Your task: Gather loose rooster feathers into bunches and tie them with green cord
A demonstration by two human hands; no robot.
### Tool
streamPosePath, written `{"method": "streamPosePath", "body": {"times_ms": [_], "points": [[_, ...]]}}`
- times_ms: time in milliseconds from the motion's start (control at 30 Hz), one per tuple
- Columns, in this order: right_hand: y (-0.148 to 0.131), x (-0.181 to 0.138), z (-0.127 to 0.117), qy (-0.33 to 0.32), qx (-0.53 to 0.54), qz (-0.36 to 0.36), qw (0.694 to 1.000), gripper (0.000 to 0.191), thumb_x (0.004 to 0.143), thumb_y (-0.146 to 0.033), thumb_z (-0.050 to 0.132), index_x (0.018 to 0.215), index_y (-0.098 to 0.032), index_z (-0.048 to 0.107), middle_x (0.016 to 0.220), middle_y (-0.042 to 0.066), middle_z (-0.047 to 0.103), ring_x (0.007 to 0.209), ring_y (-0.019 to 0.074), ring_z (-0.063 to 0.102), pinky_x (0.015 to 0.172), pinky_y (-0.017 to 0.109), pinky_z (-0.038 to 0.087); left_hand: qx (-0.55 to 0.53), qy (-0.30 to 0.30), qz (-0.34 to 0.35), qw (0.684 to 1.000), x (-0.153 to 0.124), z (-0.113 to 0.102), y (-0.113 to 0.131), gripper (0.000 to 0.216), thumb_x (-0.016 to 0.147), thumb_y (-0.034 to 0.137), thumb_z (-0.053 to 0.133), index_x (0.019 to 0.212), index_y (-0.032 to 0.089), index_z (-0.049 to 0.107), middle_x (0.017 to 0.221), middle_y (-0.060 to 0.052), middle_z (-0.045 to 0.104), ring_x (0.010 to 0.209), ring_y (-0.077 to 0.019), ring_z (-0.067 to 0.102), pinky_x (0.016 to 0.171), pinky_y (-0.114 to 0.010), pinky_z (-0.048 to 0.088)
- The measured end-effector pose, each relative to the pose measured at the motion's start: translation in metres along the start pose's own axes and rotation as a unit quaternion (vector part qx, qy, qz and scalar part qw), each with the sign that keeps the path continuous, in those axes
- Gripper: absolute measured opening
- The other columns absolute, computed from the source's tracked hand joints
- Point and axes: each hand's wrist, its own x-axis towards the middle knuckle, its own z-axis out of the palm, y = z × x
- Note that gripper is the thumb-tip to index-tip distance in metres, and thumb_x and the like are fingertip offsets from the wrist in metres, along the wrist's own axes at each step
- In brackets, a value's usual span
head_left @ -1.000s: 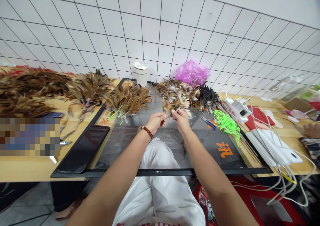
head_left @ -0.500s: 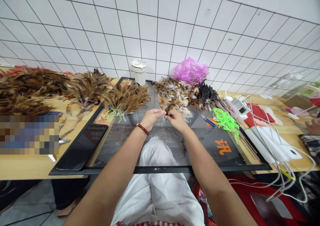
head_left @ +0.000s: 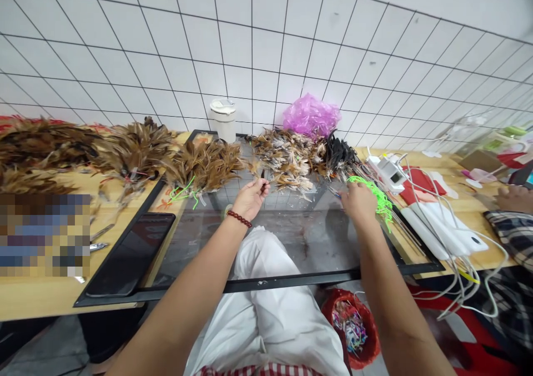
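Note:
My left hand (head_left: 251, 198), with a dark red bead bracelet on the wrist, is closed in a pinch on a small dark feather (head_left: 262, 174) that stands upright above the fingertips. Off to the right, my right hand (head_left: 360, 199) has its fingers curled over the handles of a small blue-handled tool (head_left: 334, 191); only its metal tip shows, so its exact kind is unclear. Beside that hand lies a tangle of bright green cords (head_left: 381, 201). In front of my hands spreads a pile of short brown and cream feathers (head_left: 287, 156), with black feathers (head_left: 339, 153) at its right end.
Brown feather bunches (head_left: 204, 162) lie left, one near green ties. A phone (head_left: 131, 254) rests on the glass panel's left edge. Behind stand a white cup (head_left: 224, 121) and a pink plastic bag (head_left: 311, 116). White cables and a power bank (head_left: 443, 234) are right, near another person's hand (head_left: 515, 198).
My hands have parted. The right one has moved right onto the blue-handled tool, while the left keeps the dark feather. A red waste bin has come into view below.

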Motion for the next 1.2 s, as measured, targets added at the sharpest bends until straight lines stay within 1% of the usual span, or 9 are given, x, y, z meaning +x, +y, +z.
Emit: {"method": "streamPosePath", "body": {"times_ms": [67,133,267,367,467,600,767,933,1200], "points": [[0.014,-0.002,0.013,-0.042,-0.050,-0.013,0.998,0.033,0.086,-0.035,0.051,0.103,-0.011,0.067,0.105,0.020,0.064,0.097,0.0324,0.060,0.077,0.040,0.041,-0.017,0.002,-0.014,1.000,0.000,0.000,-0.002,0.006,0.073,0.013,0.071,0.070,0.011,0.066,0.070,-0.002,0.065,0.064,-0.0062,0.061,0.063,-0.016,0.049],[0.018,-0.004,0.023,-0.038,-0.068,-0.040,0.996,0.033,0.089,-0.032,0.045,0.098,-0.010,0.067,0.102,0.020,0.065,0.096,0.0326,0.060,0.079,0.042,0.040,-0.029,0.003,-0.024,0.999,0.000,-0.001,-0.003,0.006,0.076,0.012,0.069,0.071,0.011,0.065,0.070,-0.002,0.065,0.064,-0.0059,0.061,0.064,-0.015,0.050],[0.010,-0.006,0.027,0.069,-0.032,-0.054,0.996,0.037,0.093,-0.030,0.034,0.097,-0.008,0.064,0.099,0.022,0.065,0.096,0.0318,0.059,0.082,0.043,0.037,-0.044,0.004,-0.033,0.999,0.000,-0.003,-0.004,0.007,0.077,0.011,0.067,0.071,0.012,0.065,0.071,-0.002,0.065,0.064,-0.0056,0.060,0.063,-0.015,0.050],[-0.010,-0.012,0.020,0.134,0.067,-0.029,0.988,0.043,0.095,-0.033,0.027,0.111,-0.009,0.058,0.099,0.020,0.066,0.088,0.0286,0.061,0.077,0.038,0.039,-0.022,-0.019,-0.033,0.999,-0.001,-0.002,-0.006,0.006,0.076,0.012,0.069,0.071,0.011,0.066,0.071,-0.003,0.065,0.065,-0.0060,0.060,0.062,-0.016,0.049],[-0.038,-0.026,0.016,0.079,0.184,-0.069,0.977,0.042,0.095,-0.035,0.028,0.119,-0.013,0.054,0.093,0.015,0.068,0.078,0.0255,0.062,0.071,0.034,0.041,0.032,-0.046,-0.014,0.998,-0.004,0.001,-0.010,0.009,0.071,0.016,0.074,0.070,0.009,0.068,0.070,-0.003,0.065,0.065,-0.0071,0.060,0.061,-0.017,0.047],[-0.058,-0.039,0.023,0.017,0.271,-0.164,0.948,0.040,0.093,-0.036,0.033,0.116,-0.015,0.058,0.106,0.014,0.067,0.094,0.0259,0.061,0.081,0.035,0.043,0.096,-0.055,0.015,0.994,-0.007,0.004,-0.018,0.018,0.063,0.023,0.079,0.068,0.009,0.069,0.066,-0.004,0.066,0.063,-0.0086,0.060,0.062,-0.021,0.046],[-0.053,-0.036,0.036,-0.015,0.402,-0.087,0.911,0.049,0.091,-0.047,0.032,0.101,-0.014,0.067,0.095,0.012,0.071,0.090,0.0252,0.063,0.082,0.036,0.046,0.107,-0.041,0.049,0.992,-0.006,0.006,-0.022,0.024,0.057,0.028,0.082,0.067,0.010,0.070,0.064,-0.004,0.067,0.062,-0.0095,0.060,0.065,-0.024,0.046],[-0.058,-0.035,0.048,-0.040,0.526,-0.069,0.847,0.048,0.088,-0.050,0.042,0.113,-0.017,0.066,0.117,0.009,0.067,0.110,0.0243,0.059,0.099,0.040,0.041,0.108,-0.025,0.094,0.989,-0.005,0.006,-0.024,0.024,0.057,0.030,0.082,0.068,0.012,0.072,0.065,-0.003,0.068,0.063,-0.0093,0.060,0.069,-0.024,0.047],[-0.064,-0.038,0.050,-0.065,0.556,-0.086,0.824,0.046,0.086,-0.053,0.046,0.110,-0.021,0.068,0.115,0.006,0.068,0.110,0.0240,0.058,0.099,0.041,0.040,0.190,-0.045,0.118,0.974,-0.007,0.009,-0.029,0.020,0.061,0.032,0.078,0.067,0.013,0.072,0.065,-0.004,0.068,0.064,-0.0111,0.060,0.068,-0.026,0.047]]}}
